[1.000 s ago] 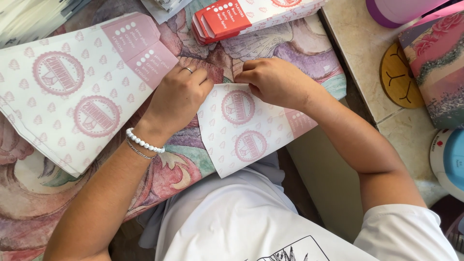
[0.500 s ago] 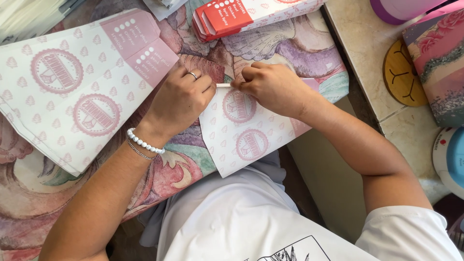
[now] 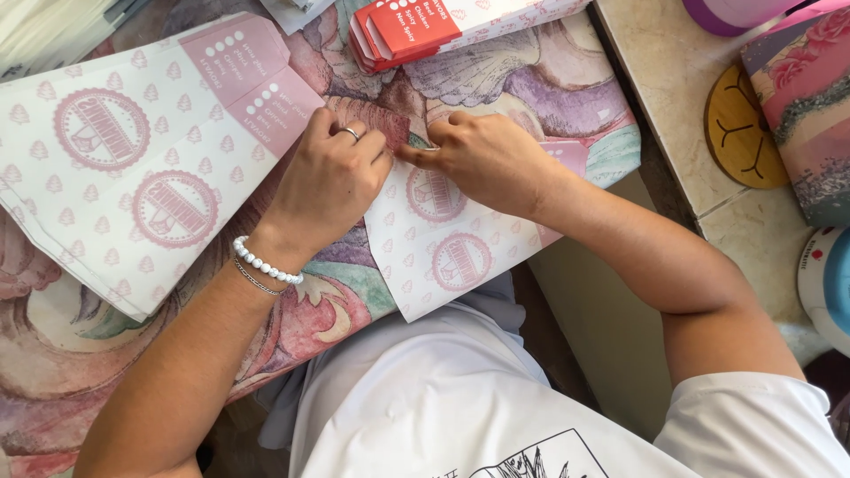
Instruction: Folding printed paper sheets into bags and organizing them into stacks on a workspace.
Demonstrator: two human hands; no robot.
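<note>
Pink-printed white paper bag [image 3: 443,257] flat on floral tablecloth [image 3: 336,310]; left hand [image 3: 328,181] presses it steady, right hand [image 3: 482,159] pinches top edge, creasing fold. Finished stack [image 3: 133,168] alongside.

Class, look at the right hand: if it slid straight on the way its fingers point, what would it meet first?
Most likely the left hand: the right hand points leftward across the paper bag, their fingertips almost touching.

Paper bag's [image 3: 443,239] top edge under hands
</note>
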